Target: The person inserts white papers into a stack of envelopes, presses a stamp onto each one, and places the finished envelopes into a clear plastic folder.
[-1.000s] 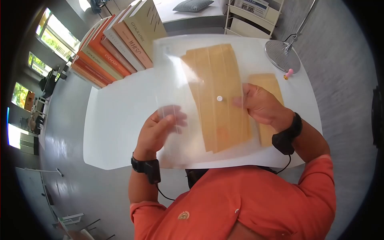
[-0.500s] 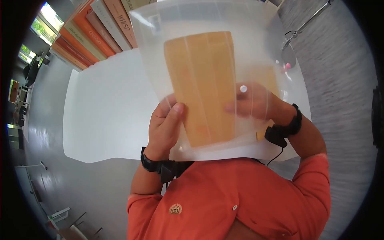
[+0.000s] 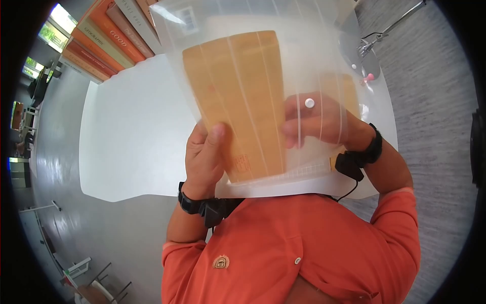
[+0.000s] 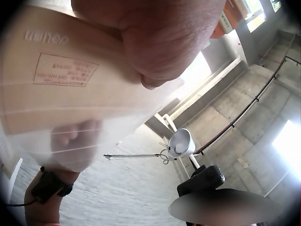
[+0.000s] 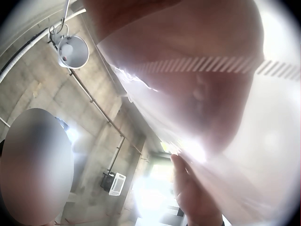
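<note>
A translucent plastic folder (image 3: 304, 40) with a white button hangs above the white table, tan envelopes (image 3: 238, 101) showing at its left part. My left hand (image 3: 202, 157) grips the lower left edge, thumb on the front over the envelopes. Seen through the plastic, my right hand (image 3: 319, 121) has bent fingers beside the envelopes' right edge; whether it pinches the sheet is unclear. In the left wrist view, red stamped print shows on the envelope (image 4: 66, 70). Another tan envelope (image 3: 349, 93) lies on the table, partly behind the folder.
A row of books (image 3: 111, 40) stands at the table's back left. At the right back are a lamp stand (image 3: 372, 45) and a small pink object (image 3: 369, 78). The white table (image 3: 131, 126) extends to the left under the folder.
The folder and its envelopes have shifted left in the head view and tilted. My left thumb now lies over the envelopes' lower left edge; my right hand is now behind the plastic.
</note>
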`<move>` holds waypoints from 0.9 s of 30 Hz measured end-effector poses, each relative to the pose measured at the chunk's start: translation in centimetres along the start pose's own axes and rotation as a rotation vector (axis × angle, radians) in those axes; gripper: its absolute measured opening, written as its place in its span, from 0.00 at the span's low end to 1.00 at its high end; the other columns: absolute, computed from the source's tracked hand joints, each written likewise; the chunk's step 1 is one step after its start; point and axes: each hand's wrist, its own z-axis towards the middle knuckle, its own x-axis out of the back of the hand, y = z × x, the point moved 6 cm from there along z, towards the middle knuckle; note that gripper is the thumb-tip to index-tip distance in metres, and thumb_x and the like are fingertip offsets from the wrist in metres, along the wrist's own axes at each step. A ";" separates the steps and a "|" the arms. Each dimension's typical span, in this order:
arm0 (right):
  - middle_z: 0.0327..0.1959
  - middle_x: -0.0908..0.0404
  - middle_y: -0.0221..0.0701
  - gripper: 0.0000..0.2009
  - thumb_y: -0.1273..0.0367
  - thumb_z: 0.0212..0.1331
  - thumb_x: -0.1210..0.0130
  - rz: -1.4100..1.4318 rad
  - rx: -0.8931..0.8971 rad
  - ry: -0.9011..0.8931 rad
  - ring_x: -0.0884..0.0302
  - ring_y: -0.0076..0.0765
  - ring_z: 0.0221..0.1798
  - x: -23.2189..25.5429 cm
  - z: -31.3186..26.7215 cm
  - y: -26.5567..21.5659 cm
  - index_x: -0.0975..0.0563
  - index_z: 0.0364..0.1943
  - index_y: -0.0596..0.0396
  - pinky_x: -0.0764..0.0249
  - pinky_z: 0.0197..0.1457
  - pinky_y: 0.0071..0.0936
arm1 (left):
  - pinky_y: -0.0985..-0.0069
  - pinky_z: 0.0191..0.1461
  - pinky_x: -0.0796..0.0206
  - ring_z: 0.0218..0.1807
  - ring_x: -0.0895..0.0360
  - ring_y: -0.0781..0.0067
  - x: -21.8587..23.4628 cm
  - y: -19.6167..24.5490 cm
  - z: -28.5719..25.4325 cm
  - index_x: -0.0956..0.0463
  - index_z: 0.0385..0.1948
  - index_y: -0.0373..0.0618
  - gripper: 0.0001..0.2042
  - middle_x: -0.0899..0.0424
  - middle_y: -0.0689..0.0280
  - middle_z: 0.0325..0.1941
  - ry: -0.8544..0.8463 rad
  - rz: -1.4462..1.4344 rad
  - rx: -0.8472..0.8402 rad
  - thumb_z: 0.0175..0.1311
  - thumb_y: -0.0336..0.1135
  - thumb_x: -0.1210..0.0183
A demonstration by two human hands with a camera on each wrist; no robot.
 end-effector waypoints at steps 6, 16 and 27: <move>0.29 0.16 0.33 0.07 0.71 0.63 0.40 0.016 -0.009 -0.034 0.15 0.28 0.34 -0.3 0.4 -0.1 0.21 0.38 0.62 0.20 0.34 0.24 | 0.73 0.61 0.30 0.58 0.23 0.75 0.1 -0.4 0.0 0.27 0.60 0.37 0.17 0.20 0.64 0.59 0.033 0.022 0.071 0.75 0.35 0.44; 0.43 0.16 0.33 0.10 0.68 0.72 0.47 0.136 0.575 0.466 0.19 0.23 0.36 14.1 -11.7 -2.7 0.23 0.48 0.60 0.23 0.36 0.19 | 0.68 0.64 0.31 0.60 0.22 0.67 4.4 4.7 -1.5 0.28 0.61 0.36 0.20 0.18 0.60 0.59 -0.010 -0.016 -0.116 0.70 0.31 0.41; 0.57 0.20 0.40 0.26 0.56 0.72 0.47 0.413 0.223 0.191 0.20 0.37 0.56 4.9 -5.0 2.4 0.31 0.64 0.61 0.23 0.53 0.33 | 0.67 0.65 0.31 0.63 0.23 0.67 4.5 2.4 0.4 0.29 0.63 0.36 0.20 0.21 0.59 0.62 0.008 -0.052 0.032 0.70 0.29 0.45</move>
